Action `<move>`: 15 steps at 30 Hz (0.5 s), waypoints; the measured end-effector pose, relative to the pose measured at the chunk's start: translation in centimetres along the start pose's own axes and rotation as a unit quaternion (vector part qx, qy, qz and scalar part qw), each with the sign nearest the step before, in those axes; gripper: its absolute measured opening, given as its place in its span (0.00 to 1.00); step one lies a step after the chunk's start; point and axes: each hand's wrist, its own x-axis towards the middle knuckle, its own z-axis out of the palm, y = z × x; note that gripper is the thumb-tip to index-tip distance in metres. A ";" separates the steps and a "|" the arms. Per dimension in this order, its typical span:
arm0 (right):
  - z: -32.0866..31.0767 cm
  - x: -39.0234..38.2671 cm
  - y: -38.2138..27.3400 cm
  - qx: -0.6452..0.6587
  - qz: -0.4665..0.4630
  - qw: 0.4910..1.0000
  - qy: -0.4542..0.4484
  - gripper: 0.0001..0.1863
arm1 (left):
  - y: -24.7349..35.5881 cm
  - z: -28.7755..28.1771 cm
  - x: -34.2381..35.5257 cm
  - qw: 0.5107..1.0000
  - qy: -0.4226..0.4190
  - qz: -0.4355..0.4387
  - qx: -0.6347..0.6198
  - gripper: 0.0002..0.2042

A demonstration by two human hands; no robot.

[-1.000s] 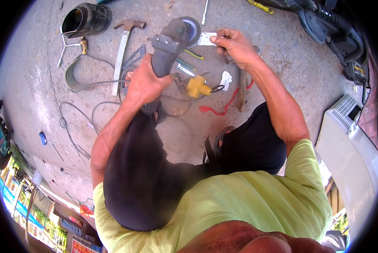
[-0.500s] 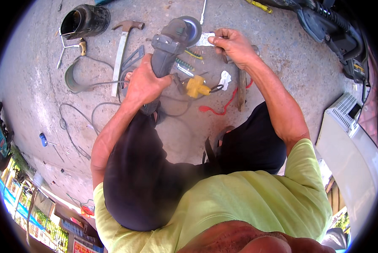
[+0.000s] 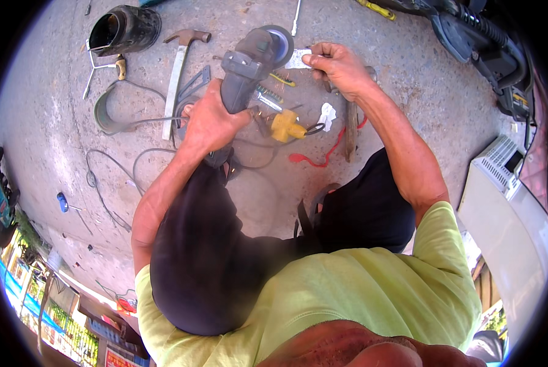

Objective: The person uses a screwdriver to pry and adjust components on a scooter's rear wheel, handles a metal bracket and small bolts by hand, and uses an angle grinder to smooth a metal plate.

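My left hand (image 3: 216, 119) is wrapped round the dark body of an angle grinder (image 3: 242, 76), its head pointing away from me. The grinder's round disc (image 3: 280, 46) sits at the left edge of a small whitish flat plate (image 3: 298, 59). Whether disc and plate touch, I cannot tell for sure. Thumb and fingers of my right hand (image 3: 337, 66) pinch the plate's right end. Under the grinder head lie a yellow-handled brush (image 3: 282, 79), a green-bristled brush (image 3: 269, 93) and a yellow plug-like piece (image 3: 288, 125) with a black loop.
A claw hammer (image 3: 179, 79) lies left of the grinder, beside a black bucket-like container (image 3: 124, 30). Grey cable (image 3: 106, 205) loops over the concrete floor. A wooden-handled hammer (image 3: 351, 131), red cord (image 3: 323, 164) and crumpled white paper (image 3: 327, 116) lie by my right knee. A white appliance casing (image 3: 506, 226) stands right.
Almost nothing differs. Sparks seen below the disc earlier are fainter now. Both hands keep their places and their holds.
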 end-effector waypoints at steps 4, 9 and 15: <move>-0.1 -0.1 0.0 -0.004 0.011 1.000 0.001 0.10 | -0.5 0.1 0.5 1.000 0.002 -0.006 -0.010 0.33; -0.4 -0.3 0.0 -0.003 0.013 1.000 0.010 0.10 | -0.4 -0.3 0.1 0.998 0.028 -0.018 -0.052 0.32; -0.7 -0.2 0.1 -0.011 0.007 1.000 0.001 0.11 | -0.6 -0.6 -0.1 0.994 0.042 -0.023 -0.099 0.30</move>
